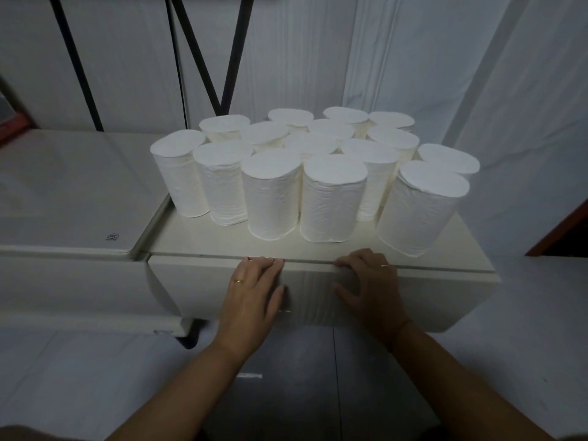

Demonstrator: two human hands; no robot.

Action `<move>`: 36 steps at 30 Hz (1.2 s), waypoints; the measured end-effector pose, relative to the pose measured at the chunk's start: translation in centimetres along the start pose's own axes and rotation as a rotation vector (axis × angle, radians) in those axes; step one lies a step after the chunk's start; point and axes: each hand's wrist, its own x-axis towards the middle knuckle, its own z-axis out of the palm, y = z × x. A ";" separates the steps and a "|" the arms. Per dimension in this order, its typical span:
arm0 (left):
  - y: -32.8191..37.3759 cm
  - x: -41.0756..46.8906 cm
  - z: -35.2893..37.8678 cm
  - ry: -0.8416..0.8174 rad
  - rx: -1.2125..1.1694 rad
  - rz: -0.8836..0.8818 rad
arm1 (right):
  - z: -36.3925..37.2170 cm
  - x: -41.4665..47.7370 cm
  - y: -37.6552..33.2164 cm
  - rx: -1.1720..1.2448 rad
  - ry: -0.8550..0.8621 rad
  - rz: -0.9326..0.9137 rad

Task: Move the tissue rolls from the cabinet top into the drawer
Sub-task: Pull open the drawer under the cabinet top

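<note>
Several white tissue rolls stand upright in a tight cluster on the cream cabinet top. Below the top's front edge is the closed drawer front. My left hand lies flat on the drawer front with its fingertips hooked into the thin gap under the cabinet top. My right hand rests beside it the same way, fingers curled at the gap, thumb spread on the panel. Neither hand holds a roll. The drawer's inside is hidden.
A second low white cabinet adjoins on the left, level with this one. Black stand legs and white draped sheeting rise behind the rolls. Pale floor lies below the drawer.
</note>
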 end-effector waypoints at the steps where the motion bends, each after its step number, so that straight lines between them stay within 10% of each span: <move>1: -0.1 0.0 0.0 -0.003 0.000 -0.003 | 0.0 0.1 0.0 0.002 0.000 0.003; 36: 3.1 -6.7 -4.3 -0.155 -0.022 0.030 | -0.3 -8.0 -2.2 -0.033 -0.125 -0.052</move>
